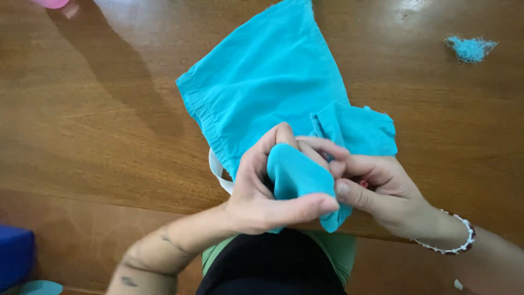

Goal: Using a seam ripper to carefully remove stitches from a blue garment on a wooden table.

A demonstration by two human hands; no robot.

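The brown wooden table lies open at left and at right of the frame; only a small tuft of turquoise threads sits at upper right, and the spread turquoise cloth fills the middle.

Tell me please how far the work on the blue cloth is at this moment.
Most of the blue cloth lies flat on the wooden table. A tuft of blue threads lies apart, so some trimming or picking looks done. In hand: the left hand and right hand pinch one folded edge together. A white strip pokes out beside the left hand. How much edge is left cannot be told.
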